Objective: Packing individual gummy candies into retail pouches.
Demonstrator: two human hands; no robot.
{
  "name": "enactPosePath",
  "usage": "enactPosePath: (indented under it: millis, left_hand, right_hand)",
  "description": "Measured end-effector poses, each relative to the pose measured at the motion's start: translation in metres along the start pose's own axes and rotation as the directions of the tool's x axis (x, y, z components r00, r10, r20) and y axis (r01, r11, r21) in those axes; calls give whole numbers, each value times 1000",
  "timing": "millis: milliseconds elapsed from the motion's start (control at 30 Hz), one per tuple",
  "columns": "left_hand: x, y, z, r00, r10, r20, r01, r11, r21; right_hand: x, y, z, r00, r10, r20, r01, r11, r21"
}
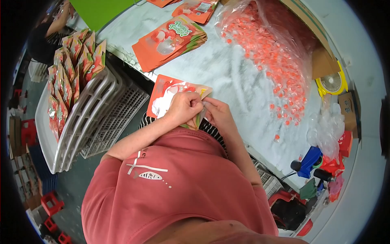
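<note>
A table (243, 110) under white cloth spreads from eleven o'clock round to four, reckoned from the hands, with twelve straight ahead of the person. At nine o'clock stand stacked pale crates (85, 118), the top one bearing crowded upright pouches (65, 77). At two o'clock a clear bag (276, 24) spills small red packets (284, 81) over the cloth. A fanned stack of flat red pouches (156, 46) lies at eleven o'clock, well apart from the packets. Nearest the person, at the table's edge, is one red-and-white pouch (162, 97), reaching toward nine o'clock from under the left hand (185, 107). That hand is curled, thumb and fingers clamped on the pouch's three-o'clock side. The right hand (219, 116) comes in from four o'clock, fingertips touching the pouch's edge; I cannot tell whether they pinch it. A yellow fan (331, 83) stands near three o'clock, a blue device (310, 162) at four. Smallest, a lone packet (277, 138) lies at four o'clock, apart from the spill
</note>
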State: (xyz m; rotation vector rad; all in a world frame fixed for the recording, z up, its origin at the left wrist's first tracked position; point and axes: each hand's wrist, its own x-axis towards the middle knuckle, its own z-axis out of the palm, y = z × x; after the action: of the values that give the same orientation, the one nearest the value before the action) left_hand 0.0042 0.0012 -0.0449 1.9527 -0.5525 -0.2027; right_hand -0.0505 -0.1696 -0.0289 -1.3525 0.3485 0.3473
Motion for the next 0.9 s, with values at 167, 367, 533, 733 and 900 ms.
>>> enactPosePath:
  millis: [167, 367, 533, 733, 900]
  left_hand:
    - [0, 2, 3, 999, -16, -37, 14, 998, -61]
    - [1, 6, 2, 979, -195, 52, 201, 962, -186]
    - [-2, -8, 16, 974, -186, 127, 219, 912, -347]
    - [-5, -1, 21, 973, -122, 198, 171, 952, -253]
    - [-4, 4, 17, 980, -172, 101, 191, 953, -237]
  right_hand:
    - [-2, -1, -8, 998, -7, 67, 13, 996, -88]
    - [-5, 1, -12, 989, 75, 127, -68, 996, -64]
    - [-1, 11, -19, 989, 63, 135, -66, 998, 21]
    - [9, 16, -18, 986, -144, 79, 141, 989, 49]
    - [1, 14, -10, 958, -164, 237, 94, 955, 283]
